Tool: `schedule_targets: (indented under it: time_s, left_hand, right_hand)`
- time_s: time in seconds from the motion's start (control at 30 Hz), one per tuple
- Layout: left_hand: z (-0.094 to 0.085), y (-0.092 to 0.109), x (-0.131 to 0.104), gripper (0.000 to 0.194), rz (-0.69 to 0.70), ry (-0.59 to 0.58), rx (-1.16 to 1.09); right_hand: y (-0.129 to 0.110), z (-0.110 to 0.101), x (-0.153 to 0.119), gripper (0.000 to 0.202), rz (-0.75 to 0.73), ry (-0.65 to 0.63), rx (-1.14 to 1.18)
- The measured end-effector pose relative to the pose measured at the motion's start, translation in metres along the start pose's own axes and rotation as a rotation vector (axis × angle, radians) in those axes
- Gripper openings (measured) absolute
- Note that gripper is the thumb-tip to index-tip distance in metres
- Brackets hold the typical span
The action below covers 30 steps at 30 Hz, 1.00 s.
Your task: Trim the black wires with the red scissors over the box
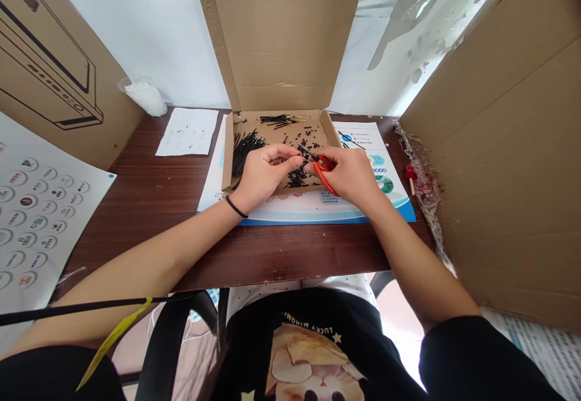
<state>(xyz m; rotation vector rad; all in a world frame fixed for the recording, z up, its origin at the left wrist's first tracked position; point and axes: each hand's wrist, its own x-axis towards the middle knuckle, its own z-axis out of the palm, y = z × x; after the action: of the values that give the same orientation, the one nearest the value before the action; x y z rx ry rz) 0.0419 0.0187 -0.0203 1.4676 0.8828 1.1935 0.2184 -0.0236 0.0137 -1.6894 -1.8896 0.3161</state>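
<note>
Over an open cardboard box (229,165), my right hand (353,174) grips red-handled scissors (323,178), with the blades pointing left toward my left fingertips. My left hand (265,170) is closed in a pinch beside the blade tips; what it holds is too small to make out. A thick bunch of black thin wire-like pieces (245,147) lies in the box's left side, partly behind my left hand. Along the box's back lies a smaller pile of black pieces with gold-coloured ends (279,121). Short black scraps (297,178) are scattered across the box floor beneath my hands.
The box lid (281,44) stands upright at the back. A printed poster (390,207) lies under the box on the brown table (272,250). A white paper (188,132) with black bits is at left. Large cardboard (508,147) borders the right; a small red object (411,173) lies there.
</note>
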Motion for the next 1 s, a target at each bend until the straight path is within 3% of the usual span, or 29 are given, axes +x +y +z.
schedule_targets:
  time_s: [0.53, 1.0]
  left_hand:
    - [-0.0004, 0.0001, -0.0001, 0.041, 0.004, -0.004, 0.023]
    - [0.0002, 0.0048, -0.003, 0.039, -0.017, -0.017, 0.064]
  right_hand:
    - [0.0008, -0.0038, -0.0001, 0.025, -0.048, -0.037, -0.046]
    - [0.0054, -0.0039, 0.0011, 0.033, -0.053, -0.005, -0.189]
